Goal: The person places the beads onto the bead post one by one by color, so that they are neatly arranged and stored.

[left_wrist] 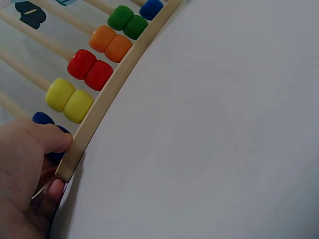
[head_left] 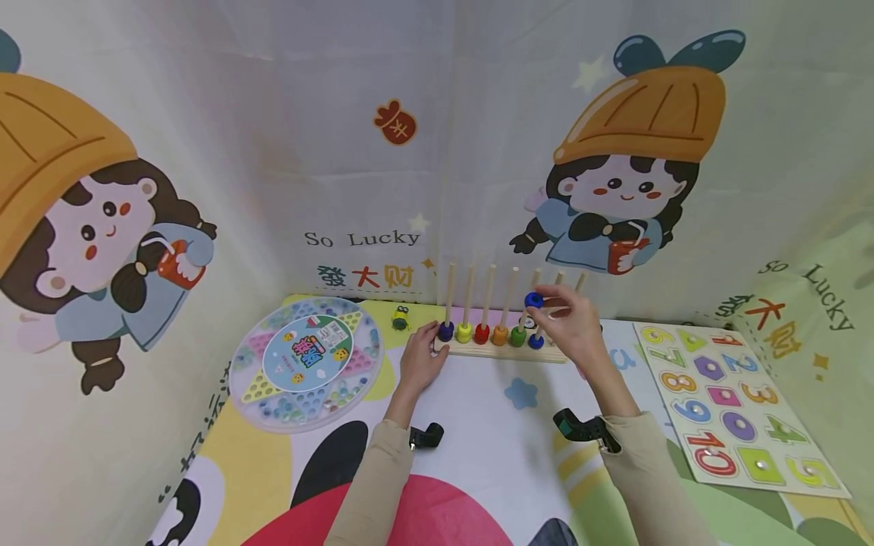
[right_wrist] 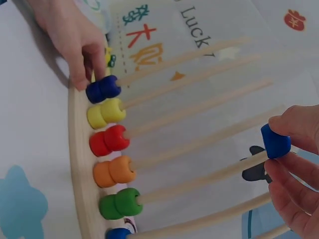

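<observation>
A wooden peg rack [head_left: 501,350] stands at the back of the table with several upright pegs. Navy, yellow, red, orange, green and blue bead pairs sit at the peg bottoms [left_wrist: 82,69]. My left hand [head_left: 433,339] pinches the rack's left end, thumb [left_wrist: 57,140] on the base edge beside the navy beads [right_wrist: 103,88]. My right hand [head_left: 544,305] pinches a blue bead [head_left: 533,300] high up by a peg on the rack's right side. In the right wrist view that bead [right_wrist: 275,141] sits between my fingertips just above a peg shaft.
A round marble board game [head_left: 303,362] in a clear case lies at the left. A number puzzle board [head_left: 734,406] lies at the right. A small yellow-green toy [head_left: 400,317] stands behind the rack's left end. Cartoon-printed fabric walls close in the table.
</observation>
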`<state>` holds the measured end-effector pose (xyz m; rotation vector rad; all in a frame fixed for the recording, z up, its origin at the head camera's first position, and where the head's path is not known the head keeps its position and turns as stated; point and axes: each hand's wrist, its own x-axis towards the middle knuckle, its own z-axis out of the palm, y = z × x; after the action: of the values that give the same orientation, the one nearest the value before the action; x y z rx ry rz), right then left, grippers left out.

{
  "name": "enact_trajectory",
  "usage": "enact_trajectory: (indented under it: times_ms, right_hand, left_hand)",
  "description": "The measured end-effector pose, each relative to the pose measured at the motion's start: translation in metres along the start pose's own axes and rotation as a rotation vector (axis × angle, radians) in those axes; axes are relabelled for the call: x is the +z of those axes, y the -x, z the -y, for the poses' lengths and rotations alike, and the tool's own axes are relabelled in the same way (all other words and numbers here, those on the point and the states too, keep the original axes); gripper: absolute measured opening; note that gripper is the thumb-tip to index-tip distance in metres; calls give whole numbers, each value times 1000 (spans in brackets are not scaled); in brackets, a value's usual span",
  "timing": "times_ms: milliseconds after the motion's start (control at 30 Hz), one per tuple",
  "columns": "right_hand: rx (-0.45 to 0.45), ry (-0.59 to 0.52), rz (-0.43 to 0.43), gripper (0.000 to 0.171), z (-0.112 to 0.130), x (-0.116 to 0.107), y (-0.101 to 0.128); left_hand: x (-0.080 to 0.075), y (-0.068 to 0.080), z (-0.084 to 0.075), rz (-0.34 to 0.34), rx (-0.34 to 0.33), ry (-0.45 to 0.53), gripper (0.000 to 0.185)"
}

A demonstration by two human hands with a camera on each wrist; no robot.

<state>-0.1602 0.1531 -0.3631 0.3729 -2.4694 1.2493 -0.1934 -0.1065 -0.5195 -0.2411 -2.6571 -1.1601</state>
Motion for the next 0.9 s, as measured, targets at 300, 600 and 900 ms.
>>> enact_trajectory:
  times_ms: [300,600,900]
  right_hand:
    - [4,-8,-20,34,0,-13,-5]
    - [-10,6,-63,35,0,-24,-13]
    - [-14,-8,-140,33,7,-36,-21]
  left_hand:
    - [-3,1,-5,9,-12,12,50]
    - [-5,2,-5,16,-26,1,51]
    - [-4,0,-6,23,-25,6,51]
